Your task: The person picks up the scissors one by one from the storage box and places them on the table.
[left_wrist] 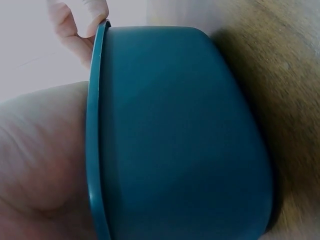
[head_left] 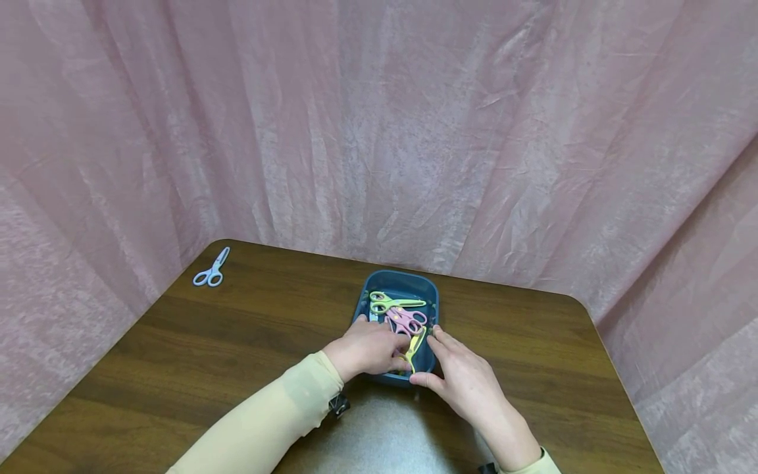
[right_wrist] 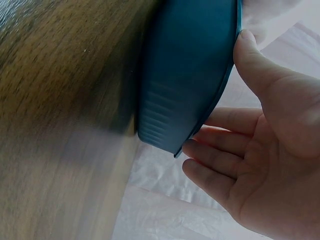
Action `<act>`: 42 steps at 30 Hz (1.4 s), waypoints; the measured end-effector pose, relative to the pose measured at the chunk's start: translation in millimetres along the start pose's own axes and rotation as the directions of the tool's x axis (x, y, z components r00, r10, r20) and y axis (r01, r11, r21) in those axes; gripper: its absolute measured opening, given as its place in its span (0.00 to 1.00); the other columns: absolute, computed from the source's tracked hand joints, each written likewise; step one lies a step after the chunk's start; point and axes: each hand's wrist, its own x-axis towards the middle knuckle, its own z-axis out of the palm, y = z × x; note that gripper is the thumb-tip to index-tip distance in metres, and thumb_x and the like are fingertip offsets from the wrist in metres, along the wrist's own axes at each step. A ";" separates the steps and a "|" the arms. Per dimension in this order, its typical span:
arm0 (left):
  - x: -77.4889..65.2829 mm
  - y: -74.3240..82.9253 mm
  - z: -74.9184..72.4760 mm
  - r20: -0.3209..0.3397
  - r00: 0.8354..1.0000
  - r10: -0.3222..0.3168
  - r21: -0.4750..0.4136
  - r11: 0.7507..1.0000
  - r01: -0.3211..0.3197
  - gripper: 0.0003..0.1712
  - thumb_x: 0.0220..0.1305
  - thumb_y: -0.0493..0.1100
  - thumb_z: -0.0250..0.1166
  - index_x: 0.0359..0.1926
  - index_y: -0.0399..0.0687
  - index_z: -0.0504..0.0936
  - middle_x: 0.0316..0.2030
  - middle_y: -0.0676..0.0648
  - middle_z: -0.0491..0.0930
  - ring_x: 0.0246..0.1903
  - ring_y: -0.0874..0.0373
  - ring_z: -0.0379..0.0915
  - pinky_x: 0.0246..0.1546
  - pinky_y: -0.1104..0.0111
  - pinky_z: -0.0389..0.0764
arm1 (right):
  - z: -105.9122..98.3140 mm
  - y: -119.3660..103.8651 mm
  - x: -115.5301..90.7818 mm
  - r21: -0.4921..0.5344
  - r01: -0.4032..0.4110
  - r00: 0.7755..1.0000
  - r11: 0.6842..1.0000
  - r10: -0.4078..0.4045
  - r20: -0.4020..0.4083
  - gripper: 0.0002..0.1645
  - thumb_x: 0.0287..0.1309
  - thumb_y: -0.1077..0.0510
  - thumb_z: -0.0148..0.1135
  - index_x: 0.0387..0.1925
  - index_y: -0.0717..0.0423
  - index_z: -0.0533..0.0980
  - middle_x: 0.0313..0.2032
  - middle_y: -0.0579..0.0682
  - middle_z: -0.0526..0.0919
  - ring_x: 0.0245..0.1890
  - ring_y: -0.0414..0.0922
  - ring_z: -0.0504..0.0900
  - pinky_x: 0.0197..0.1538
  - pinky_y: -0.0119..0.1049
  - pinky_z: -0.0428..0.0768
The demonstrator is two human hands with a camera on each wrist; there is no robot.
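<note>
A blue plastic basket (head_left: 439,299) sits on the table, with several children's scissors in it. Among them are green-handled scissors (head_left: 398,303), pink scissors (head_left: 408,318) and yellow scissors (head_left: 416,347). My left hand (head_left: 373,345) reaches over the basket's near left side, fingers down among the scissors. What those fingertips touch is hidden. In the left wrist view its palm (left_wrist: 40,150) lies over the basket rim. My right hand (head_left: 468,378) spans the near right corner, fingers loosely extended. In the right wrist view its thumb (right_wrist: 250,57) and fingertips touch the rim.
Pale blue scissors (head_left: 213,268) lie alone at the far left of the brown wooden table (head_left: 278,296). Pink curtains (head_left: 408,131) hang behind and along both sides of the table.
</note>
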 end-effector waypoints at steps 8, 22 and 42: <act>3.3 5.4 -0.4 0.037 0.997 -0.069 0.025 0.997 0.068 0.22 0.67 0.73 0.73 0.39 0.63 0.84 0.27 0.58 0.78 0.36 0.59 0.80 0.44 0.53 0.81 | 1.2 0.5 -0.2 0.001 0.001 1.000 1.000 -0.001 -0.005 0.48 0.61 0.35 0.80 0.70 0.63 0.80 0.76 0.60 0.76 0.73 0.57 0.79 0.63 0.61 0.83; 5.8 6.7 -0.5 0.068 0.992 -0.105 0.039 0.994 0.103 0.25 0.63 0.73 0.76 0.42 0.61 0.84 0.28 0.57 0.76 0.31 0.58 0.75 0.33 0.59 0.79 | 1.1 0.2 -0.5 -0.004 0.009 1.000 1.000 -0.009 -0.016 0.47 0.61 0.35 0.80 0.70 0.62 0.80 0.75 0.60 0.77 0.73 0.57 0.79 0.63 0.61 0.83; 6.4 6.3 -2.0 0.084 0.988 -0.133 0.056 0.990 0.128 0.32 0.69 0.62 0.75 0.70 0.62 0.85 0.62 0.41 0.85 0.49 0.46 0.84 0.49 0.52 0.86 | 1.5 0.0 -0.2 0.009 -0.006 1.000 1.000 0.006 -0.005 0.47 0.61 0.37 0.81 0.71 0.62 0.80 0.76 0.60 0.76 0.74 0.58 0.78 0.64 0.62 0.82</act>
